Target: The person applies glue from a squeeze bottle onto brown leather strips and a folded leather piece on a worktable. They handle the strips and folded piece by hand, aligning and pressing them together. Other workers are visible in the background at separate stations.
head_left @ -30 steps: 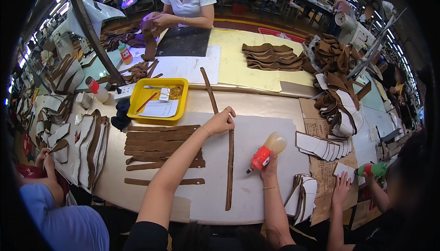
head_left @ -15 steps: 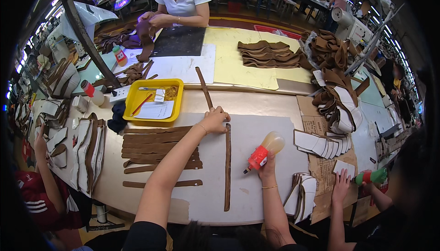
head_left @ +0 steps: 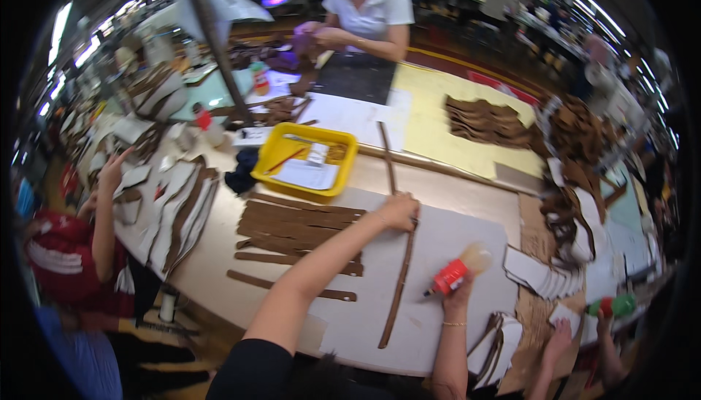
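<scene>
My left hand [head_left: 399, 212] is closed, fingertips down on a long brown strip [head_left: 399, 290] on the grey sheet [head_left: 453, 243]. A second brown length [head_left: 387, 155] runs from under this hand toward the far side; my fingers hide whether the two meet. In my right hand [head_left: 458, 299] is a squeeze bottle [head_left: 450, 276] with a red band and a cloudy, pale body. It is tilted, its dark nozzle pointing down and left, apart from the strip. Left of my left forearm, several brown strips [head_left: 299, 225] lie side by side.
A yellow tray [head_left: 349, 170] with papers and a pencil stands beyond the strips. White panels [head_left: 544, 272] fan out on cardboard at right, near a co-worker's hand [head_left: 558, 338] and a green bottle [head_left: 613, 306]. Across the table, a person in white [head_left: 372, 9] handles brown pieces.
The whole view has swung and tilted, so the table appears shifted right. My left hand stays at the strip's far end, and my right hand still holds the bottle beside it.
</scene>
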Available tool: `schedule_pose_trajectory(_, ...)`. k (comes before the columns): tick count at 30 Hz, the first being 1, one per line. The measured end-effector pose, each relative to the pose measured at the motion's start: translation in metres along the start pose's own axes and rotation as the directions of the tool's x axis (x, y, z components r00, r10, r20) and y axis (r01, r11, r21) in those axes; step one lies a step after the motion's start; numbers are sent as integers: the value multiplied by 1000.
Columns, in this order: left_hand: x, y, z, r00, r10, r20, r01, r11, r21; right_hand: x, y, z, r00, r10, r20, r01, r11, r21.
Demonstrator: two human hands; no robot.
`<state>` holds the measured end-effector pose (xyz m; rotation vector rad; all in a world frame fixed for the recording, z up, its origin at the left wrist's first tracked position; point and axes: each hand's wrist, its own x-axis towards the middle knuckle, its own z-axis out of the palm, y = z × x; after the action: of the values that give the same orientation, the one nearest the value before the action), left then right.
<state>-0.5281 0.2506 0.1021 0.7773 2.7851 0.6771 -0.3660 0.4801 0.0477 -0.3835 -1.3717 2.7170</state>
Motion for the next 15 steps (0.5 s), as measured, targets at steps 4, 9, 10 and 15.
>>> schedule_pose_trajectory(4,-4,9,5,999,12,-45,-19,986,-163,-6,-11,12,999,-41,-5,40,998,-56)
schedule_pose_trajectory(9,-15,9,3,998,27,-52,-43,941,-336,0,-7,8,999,-44,28,47,994,-95)
schedule_pose_trajectory(10,-18,10,0,998,18,-54,-38,917,-397,0,-8,7,998,-41,48,45,995,-84)
schedule_pose_trajectory(15,-37,5,-13,995,-28,-94,-34,797,-603,-5,-14,15,997,-54,47,57,997,-56)
